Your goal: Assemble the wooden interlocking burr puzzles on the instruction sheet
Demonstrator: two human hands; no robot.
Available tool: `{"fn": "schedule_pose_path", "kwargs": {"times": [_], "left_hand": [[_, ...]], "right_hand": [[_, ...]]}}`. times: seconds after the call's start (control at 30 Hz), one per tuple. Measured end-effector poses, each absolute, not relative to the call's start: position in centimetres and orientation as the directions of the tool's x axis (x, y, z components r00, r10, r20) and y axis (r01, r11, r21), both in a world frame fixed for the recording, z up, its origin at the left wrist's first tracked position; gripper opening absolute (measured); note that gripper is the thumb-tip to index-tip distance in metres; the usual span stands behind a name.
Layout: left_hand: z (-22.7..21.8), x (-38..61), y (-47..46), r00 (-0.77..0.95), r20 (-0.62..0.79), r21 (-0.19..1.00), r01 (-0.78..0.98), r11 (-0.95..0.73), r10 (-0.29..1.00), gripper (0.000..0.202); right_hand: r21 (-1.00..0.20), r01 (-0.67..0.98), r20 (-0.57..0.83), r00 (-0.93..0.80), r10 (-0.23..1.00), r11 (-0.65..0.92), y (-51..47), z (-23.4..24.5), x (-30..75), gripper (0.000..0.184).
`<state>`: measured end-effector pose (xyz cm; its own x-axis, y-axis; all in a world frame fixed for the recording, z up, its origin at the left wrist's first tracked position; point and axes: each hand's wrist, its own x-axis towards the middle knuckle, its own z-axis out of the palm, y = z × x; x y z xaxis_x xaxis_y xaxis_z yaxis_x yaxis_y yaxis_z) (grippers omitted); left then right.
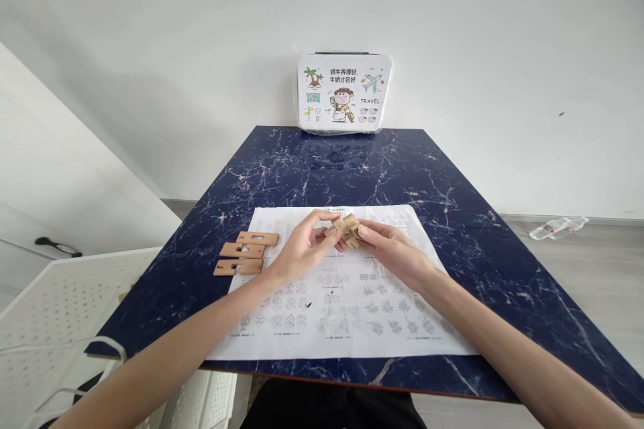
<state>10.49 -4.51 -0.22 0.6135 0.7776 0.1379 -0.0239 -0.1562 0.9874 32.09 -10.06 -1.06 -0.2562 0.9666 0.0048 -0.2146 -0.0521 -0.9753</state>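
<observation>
Above the middle of a printed sheet (347, 342), a small wooden interlocking puzzle (347, 224) of pale blocks is held between both hands. My left hand (306, 244) grips it from the left, thumb in front and fingers behind. From the right, my right hand (390, 244) pinches it with the thumb and fingertips. Parts of the puzzle are hidden by the fingers. The sheet carries rows of small diagrams. Left of my left hand lie three flat wooden pieces with cut-outs and numbers: an upper piece (269, 239), a middle piece (231, 251) and a lower piece (224, 269).
The dark blue marbled table (362, 177) reaches back to a white wall. A white cartoon-printed case (322, 114) leans there at the far edge. White perforated panels (65, 301) and a white cable (113, 343) are at the left. Clear plastic bottles (551, 229) lie on the floor at right.
</observation>
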Motion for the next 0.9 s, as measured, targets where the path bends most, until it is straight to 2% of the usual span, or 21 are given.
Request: {"fn": "schedule_pose_path", "kwargs": {"times": [0.2,0.33,0.4,0.5,0.57,0.63,0.7,0.9], "left_hand": [[-0.7,10.7,-4.6,0.625,0.163,0.985,-0.061,-0.161,0.763,0.044],[-1.1,10.7,-4.5,0.604,0.223,0.968,-0.044,-0.248,0.765,0.040],[-1.1,10.6,-4.4,0.610,0.254,0.949,-0.006,-0.316,0.750,0.036],[-0.8,10.4,-4.4,0.633,0.290,0.908,0.055,-0.415,0.718,0.037],[-0.7,10.3,-4.5,0.648,0.314,0.871,0.095,-0.483,0.694,0.050],[-0.8,10.2,-4.6,0.646,0.347,0.823,0.138,-0.551,0.679,0.072],[-1.0,10.2,-4.6,0.621,0.398,0.767,0.178,-0.616,0.675,0.080],[-0.9,10.1,-4.4,0.634,0.498,0.636,0.196,-0.746,0.591,0.062]], "right_hand": [[-0.995,-0.097,0.015,-0.256,0.966,-0.011,-10.2,-1.1,31.9,0.031],[-0.999,-0.027,-0.018,-0.196,0.980,-0.024,-10.4,-1.2,31.9,0.033],[-0.997,-0.054,-0.050,-0.193,0.980,-0.061,-10.4,-1.2,31.9,0.034],[-0.979,-0.156,-0.080,-0.280,0.957,-0.128,-10.2,-1.3,31.9,0.039],[-0.963,-0.220,-0.073,-0.338,0.938,-0.154,-10.1,-1.5,31.7,0.042],[-0.953,-0.257,-0.062,-0.349,0.935,-0.159,-10.1,-1.9,31.4,0.044],[-0.947,-0.279,-0.056,-0.345,0.937,-0.160,-10.1,-2.3,31.1,0.044],[-0.934,-0.303,-0.049,-0.415,0.908,-0.189,-10.4,-2.6,30.6,0.043]]}}
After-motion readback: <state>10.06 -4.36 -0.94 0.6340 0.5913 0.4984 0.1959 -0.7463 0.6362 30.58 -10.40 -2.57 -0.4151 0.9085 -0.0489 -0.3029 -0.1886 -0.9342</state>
